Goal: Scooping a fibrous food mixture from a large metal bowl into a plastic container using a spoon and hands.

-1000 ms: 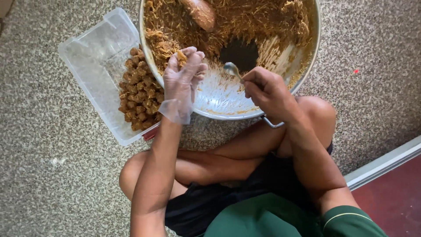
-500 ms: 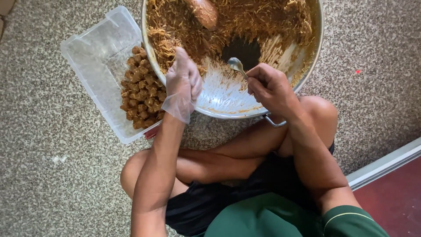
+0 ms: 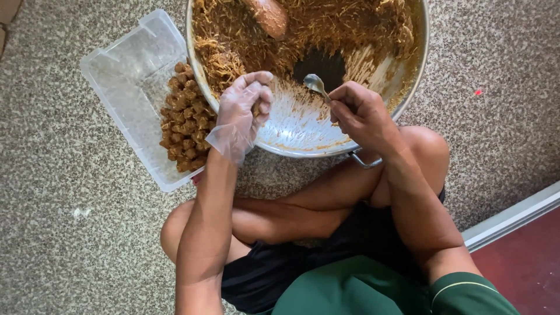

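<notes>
The right hand (image 3: 361, 114) grips a shiny metal spoon (image 3: 315, 85) inside the big round metal bowl (image 3: 303, 131) of stringy brown mix (image 3: 326, 29). The gloved left hand (image 3: 245, 111) pinches a brown lump, fingers curled shut. Bumpy brown balls (image 3: 185, 119) fill a clear plastic box (image 3: 125, 76) on the speckled floor (image 3: 70, 221).

speckled stone floor (image 3: 70, 245), pale door sill (image 3: 513, 219), dark red flooring (image 3: 528, 265)

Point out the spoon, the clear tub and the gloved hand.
spoon (image 3: 314, 83), head view, on its bowl.
clear tub (image 3: 125, 87), head view, on its bare floor.
left hand (image 3: 245, 108), head view, on the gloved back.
</notes>
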